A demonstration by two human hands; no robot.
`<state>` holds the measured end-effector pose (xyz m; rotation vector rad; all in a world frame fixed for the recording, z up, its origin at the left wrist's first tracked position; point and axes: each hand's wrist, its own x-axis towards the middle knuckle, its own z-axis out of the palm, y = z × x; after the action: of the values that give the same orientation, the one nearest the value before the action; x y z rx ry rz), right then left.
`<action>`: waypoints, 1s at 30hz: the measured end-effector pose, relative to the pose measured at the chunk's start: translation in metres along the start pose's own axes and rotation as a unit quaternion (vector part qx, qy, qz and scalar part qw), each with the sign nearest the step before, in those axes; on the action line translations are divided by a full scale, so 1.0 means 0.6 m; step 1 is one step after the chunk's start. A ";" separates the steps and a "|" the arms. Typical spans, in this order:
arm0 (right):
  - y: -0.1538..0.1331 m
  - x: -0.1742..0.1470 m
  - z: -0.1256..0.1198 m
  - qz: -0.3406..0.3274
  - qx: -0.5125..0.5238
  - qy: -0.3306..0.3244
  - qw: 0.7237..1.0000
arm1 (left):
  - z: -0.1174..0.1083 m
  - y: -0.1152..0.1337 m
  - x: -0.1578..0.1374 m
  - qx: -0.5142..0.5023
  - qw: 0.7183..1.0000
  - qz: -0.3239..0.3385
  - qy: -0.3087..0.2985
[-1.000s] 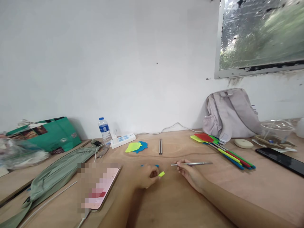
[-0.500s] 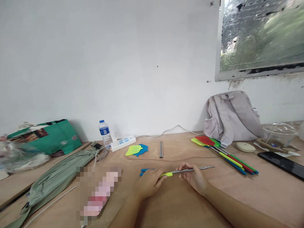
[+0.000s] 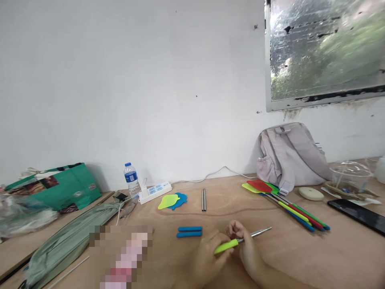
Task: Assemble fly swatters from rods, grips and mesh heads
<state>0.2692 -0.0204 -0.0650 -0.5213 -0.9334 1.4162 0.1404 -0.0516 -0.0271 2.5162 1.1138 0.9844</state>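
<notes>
Left hand (image 3: 212, 253): curled nearly closed around the yellow-green grip (image 3: 226, 247); slightly blurred.
Right hand (image 3: 247, 249): loosely curled around the slim metal rod (image 3: 261, 232), just beside the left hand.
Yellow-green grip: smooth, matte, tubular with a rounded end; held at the front middle of the table (image 3: 300, 257), slanting upward to the right.
Metal rod: shiny, narrowing in steps to a thin tip; in line with the grip, end to end; whether seated inside, cannot tell.
Blue grips (image 3: 189, 229): two, matte, rounded at the ends; lying side by side, just beyond and left of the hands.
Metal tubes (image 3: 203, 200): two, polished, straight; parallel and close together, pointing toward the wall.
Leaf-shaped head (image 3: 168, 201): flat, thin, bright yellow-green; overlapping the blue head (image 3: 180, 201), scalloped at the edge.
Swatters (image 3: 293, 211): bundled at the right; broad flat plastic ends in red, yellow-green and green, slender metallic shafts, long coloured handles.
Table: wood-toned, faintly grained, dull in sheen.
Backpack (image 3: 296, 154): soft pale-grey fabric, slumped against the white wall (image 3: 135, 88).
Bottle (image 3: 131, 178): clear plastic, blue-capped, upright near the white power strip (image 3: 155, 192).
</notes>
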 end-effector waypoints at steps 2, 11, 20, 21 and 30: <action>0.008 -0.012 0.008 -0.031 -0.026 0.042 0.998 | 0.007 0.003 -0.005 0.036 0.998 0.044 -0.011; 0.000 -0.071 0.036 -0.095 -0.030 0.069 0.993 | 0.011 -0.001 -0.025 0.144 0.967 0.206 -0.029; -0.006 0.004 0.015 0.120 0.129 0.077 0.981 | -0.029 -0.024 0.002 0.158 0.986 0.045 -0.015; -0.010 0.014 0.007 0.108 0.158 0.101 0.976 | -0.034 -0.029 0.003 0.157 0.987 0.025 -0.010; -0.018 0.040 -0.038 0.064 0.237 0.168 0.955 | -0.009 -0.040 0.004 0.081 0.996 -0.010 0.047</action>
<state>0.2917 0.0064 -0.0635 -0.4438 -0.2733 1.5436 0.1242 -0.0339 -0.0323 2.6025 1.2920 1.0572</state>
